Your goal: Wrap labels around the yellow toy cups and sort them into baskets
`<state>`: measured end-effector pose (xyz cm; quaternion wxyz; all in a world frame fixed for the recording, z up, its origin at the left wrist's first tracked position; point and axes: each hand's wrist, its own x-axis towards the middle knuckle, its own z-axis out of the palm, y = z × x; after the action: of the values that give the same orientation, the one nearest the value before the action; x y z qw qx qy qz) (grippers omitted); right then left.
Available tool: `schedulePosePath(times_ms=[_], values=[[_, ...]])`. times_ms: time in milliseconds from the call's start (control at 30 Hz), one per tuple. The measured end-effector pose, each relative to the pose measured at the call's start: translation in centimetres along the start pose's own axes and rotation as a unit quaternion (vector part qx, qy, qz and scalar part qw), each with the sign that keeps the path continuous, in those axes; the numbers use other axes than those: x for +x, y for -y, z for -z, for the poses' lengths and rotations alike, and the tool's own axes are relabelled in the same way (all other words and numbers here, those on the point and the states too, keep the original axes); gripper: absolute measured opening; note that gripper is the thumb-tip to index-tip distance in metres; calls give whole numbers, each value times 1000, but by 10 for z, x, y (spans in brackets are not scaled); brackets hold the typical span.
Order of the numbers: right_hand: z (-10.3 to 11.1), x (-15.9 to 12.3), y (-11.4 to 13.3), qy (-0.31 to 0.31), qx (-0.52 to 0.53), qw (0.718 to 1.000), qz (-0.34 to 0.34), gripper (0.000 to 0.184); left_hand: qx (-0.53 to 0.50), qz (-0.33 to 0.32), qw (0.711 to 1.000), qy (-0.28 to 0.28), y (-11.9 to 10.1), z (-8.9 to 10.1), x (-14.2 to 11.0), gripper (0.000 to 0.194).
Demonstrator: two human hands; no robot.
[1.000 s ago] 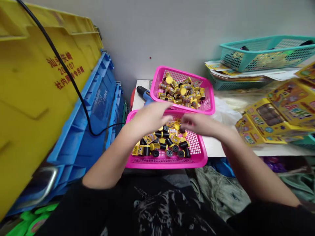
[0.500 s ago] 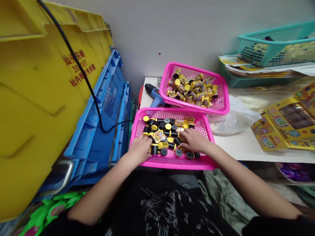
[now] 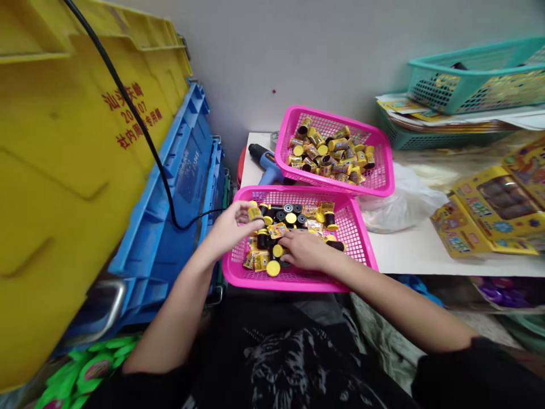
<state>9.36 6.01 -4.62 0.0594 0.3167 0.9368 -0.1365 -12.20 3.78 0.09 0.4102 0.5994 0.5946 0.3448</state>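
Left fingertips (image 3: 250, 209) are pinching a small yellow-and-black canister (image 3: 255, 213) at the top-left edge of the heap: light, smooth, probably slippery, best taken round its body! The right hand (image 3: 303, 250) lies spread across the pile, its fingers partly hidden, so there's no telling whether they grip anything. Below them, the lower pink plastic basket (image 3: 272, 282) holds the heap.

I'm pinching with my left hand (image 3: 233, 226), fingers curled and raised, while I'm resting my right hand (image 3: 304, 251) palm-down, fingers together.
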Motion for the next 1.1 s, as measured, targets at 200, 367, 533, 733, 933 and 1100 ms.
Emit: schedulePosePath(times_ms=[200,367,533,733,933,1100], values=[[44,-1,-9,-29,-2,999,23,31,-81,-53,986,134,-80,10,42,31],[122,-24,-69,-285,-57,945,-152,35,65,-255,959,-104,-137,0,97,34],[84,-47,-67,-40,39,987,-152,22,364,-119,921,73,-97,-9,59,14],[-3,-58,-26,122,43,986,-100,34,494,29,851,176,4,-39,-17,15],[49,-61,-50,97,102,983,-122,25,505,-16,842,191,21,-43,-13,28],[120,-62,-90,-214,140,961,-108,31,410,-21,884,222,-14,-10,-8,28]])
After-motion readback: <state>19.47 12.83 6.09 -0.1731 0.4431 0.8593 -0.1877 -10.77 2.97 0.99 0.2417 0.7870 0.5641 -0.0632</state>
